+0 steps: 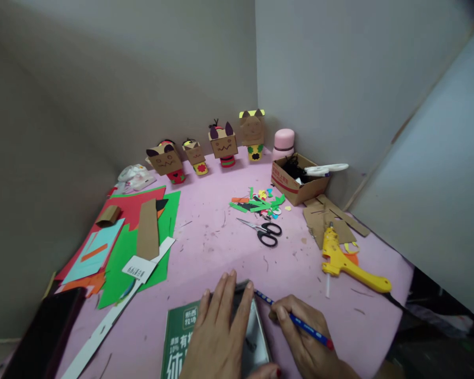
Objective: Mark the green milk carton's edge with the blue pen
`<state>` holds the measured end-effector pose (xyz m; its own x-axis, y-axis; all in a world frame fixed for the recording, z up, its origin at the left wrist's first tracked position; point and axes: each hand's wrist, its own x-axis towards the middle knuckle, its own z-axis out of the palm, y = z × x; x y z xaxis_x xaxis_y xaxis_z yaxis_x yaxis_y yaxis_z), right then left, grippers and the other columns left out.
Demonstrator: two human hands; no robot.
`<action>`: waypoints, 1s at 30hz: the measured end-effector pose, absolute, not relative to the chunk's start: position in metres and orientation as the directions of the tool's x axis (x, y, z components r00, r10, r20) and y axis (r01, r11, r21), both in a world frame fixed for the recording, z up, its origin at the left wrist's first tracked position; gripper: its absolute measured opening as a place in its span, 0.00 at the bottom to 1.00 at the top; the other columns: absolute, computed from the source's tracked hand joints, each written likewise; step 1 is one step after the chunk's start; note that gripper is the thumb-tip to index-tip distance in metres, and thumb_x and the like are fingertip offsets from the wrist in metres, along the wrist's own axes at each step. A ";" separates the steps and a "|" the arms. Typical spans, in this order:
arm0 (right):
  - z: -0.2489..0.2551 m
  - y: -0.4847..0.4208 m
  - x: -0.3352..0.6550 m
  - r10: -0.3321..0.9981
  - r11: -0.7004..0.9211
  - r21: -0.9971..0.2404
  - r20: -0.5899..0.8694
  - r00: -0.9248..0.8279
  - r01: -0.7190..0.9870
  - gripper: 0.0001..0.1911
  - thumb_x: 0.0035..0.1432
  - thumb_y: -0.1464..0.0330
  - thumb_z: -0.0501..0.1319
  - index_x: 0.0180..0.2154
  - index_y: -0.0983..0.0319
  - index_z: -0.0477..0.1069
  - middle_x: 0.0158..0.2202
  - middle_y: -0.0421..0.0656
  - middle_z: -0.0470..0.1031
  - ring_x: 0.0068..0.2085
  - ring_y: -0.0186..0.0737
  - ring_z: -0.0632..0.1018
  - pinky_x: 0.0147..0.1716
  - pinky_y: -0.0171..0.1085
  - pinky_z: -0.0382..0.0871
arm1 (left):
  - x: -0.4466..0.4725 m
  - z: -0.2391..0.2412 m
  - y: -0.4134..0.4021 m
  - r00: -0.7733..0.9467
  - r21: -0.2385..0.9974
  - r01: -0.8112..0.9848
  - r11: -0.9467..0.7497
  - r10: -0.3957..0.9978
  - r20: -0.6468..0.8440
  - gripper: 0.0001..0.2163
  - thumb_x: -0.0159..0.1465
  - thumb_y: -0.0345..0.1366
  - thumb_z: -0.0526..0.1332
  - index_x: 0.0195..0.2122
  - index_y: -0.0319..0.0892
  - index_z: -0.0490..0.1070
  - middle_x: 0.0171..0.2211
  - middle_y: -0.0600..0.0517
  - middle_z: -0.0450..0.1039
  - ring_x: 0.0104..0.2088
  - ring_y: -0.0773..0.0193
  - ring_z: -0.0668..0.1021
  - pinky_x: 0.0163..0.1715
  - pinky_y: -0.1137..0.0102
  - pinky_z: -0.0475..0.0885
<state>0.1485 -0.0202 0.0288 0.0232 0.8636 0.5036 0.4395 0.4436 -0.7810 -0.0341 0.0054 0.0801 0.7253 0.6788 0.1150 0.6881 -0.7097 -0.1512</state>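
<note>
My left hand (pixel 217 334) lies flat with its fingers spread over a green printed carton (pixel 177 329) at the bottom middle. Under those fingers, part of a dark and grey piece shows on the carton; the hand hides most of it. In my right hand (pixel 300 342) is a blue pencil (pixel 310 330) with a red end, held in a writing grip. Its patterned front part slants toward the carton's upper right corner, beside my left index finger. The exact contact of its tip cannot be made out.
Black-handled scissors (pixel 266 231) and paper scraps (pixel 256 202) lie mid-table. A yellow glue gun (pixel 347 263) rests at right, near a cardboard box (pixel 296 181). Coloured sheets (pixel 142 273), a white strip (pixel 102 331) and a phone (pixel 43 337) occupy the left. Several cardboard-headed figures (pixel 223 145) stand behind.
</note>
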 end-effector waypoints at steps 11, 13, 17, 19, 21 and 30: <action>0.038 -0.017 0.148 0.807 0.558 -0.688 0.579 -0.113 0.464 0.12 0.61 0.78 0.47 0.32 0.62 0.65 0.23 0.43 0.72 0.24 0.36 0.73 0.25 0.34 0.68 | -0.033 0.082 0.005 0.724 -0.142 0.690 -0.710 0.674 0.147 0.45 0.59 0.59 0.53 0.67 0.36 0.35 0.61 0.27 0.55 0.58 0.36 0.65 0.46 0.47 0.70; 0.040 -0.017 0.148 0.812 0.550 -0.683 0.573 -0.114 0.480 0.12 0.61 0.77 0.47 0.30 0.61 0.64 0.22 0.42 0.71 0.23 0.36 0.72 0.24 0.34 0.67 | -0.033 0.082 0.004 0.725 -0.133 0.689 -0.713 0.671 0.154 0.45 0.59 0.59 0.53 0.67 0.36 0.36 0.60 0.27 0.55 0.58 0.37 0.65 0.46 0.47 0.70; 0.040 -0.019 0.147 0.807 0.544 -0.663 0.582 -0.104 0.514 0.12 0.62 0.77 0.47 0.29 0.61 0.64 0.21 0.41 0.70 0.22 0.35 0.72 0.23 0.33 0.66 | -0.034 0.075 0.002 0.700 -0.073 0.711 -0.699 0.696 0.157 0.45 0.57 0.56 0.58 0.67 0.38 0.38 0.62 0.29 0.52 0.60 0.37 0.62 0.48 0.46 0.67; 0.040 -0.020 0.147 0.795 0.557 -0.641 0.595 -0.116 0.528 0.12 0.62 0.76 0.47 0.29 0.61 0.63 0.20 0.40 0.69 0.22 0.34 0.72 0.23 0.32 0.65 | -0.035 0.072 0.001 0.684 -0.050 0.722 -0.690 0.703 0.193 0.46 0.55 0.54 0.60 0.67 0.39 0.38 0.64 0.30 0.49 0.61 0.36 0.60 0.50 0.44 0.65; 0.040 -0.021 0.147 0.782 0.569 -0.616 0.610 -0.127 0.545 0.13 0.62 0.76 0.46 0.28 0.60 0.62 0.19 0.40 0.68 0.21 0.34 0.71 0.23 0.32 0.64 | -0.035 0.072 0.002 0.692 -0.042 0.714 -0.699 0.694 0.201 0.45 0.56 0.55 0.59 0.67 0.39 0.38 0.64 0.31 0.50 0.61 0.36 0.60 0.50 0.45 0.65; 0.036 -0.030 0.151 0.757 0.600 -0.551 0.626 -0.188 0.579 0.13 0.60 0.78 0.47 0.28 0.60 0.63 0.19 0.40 0.68 0.21 0.34 0.70 0.22 0.34 0.63 | -0.031 0.085 0.001 0.697 -0.042 0.714 -0.699 0.704 0.136 0.40 0.57 0.52 0.59 0.65 0.36 0.48 0.61 0.29 0.55 0.59 0.35 0.62 0.49 0.46 0.67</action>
<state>0.1508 -0.0302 0.0359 -0.1883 0.7567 0.6261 0.5795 0.6003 -0.5512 -0.0312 0.0013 0.0852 0.6968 0.7042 0.1365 0.7142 -0.6986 -0.0421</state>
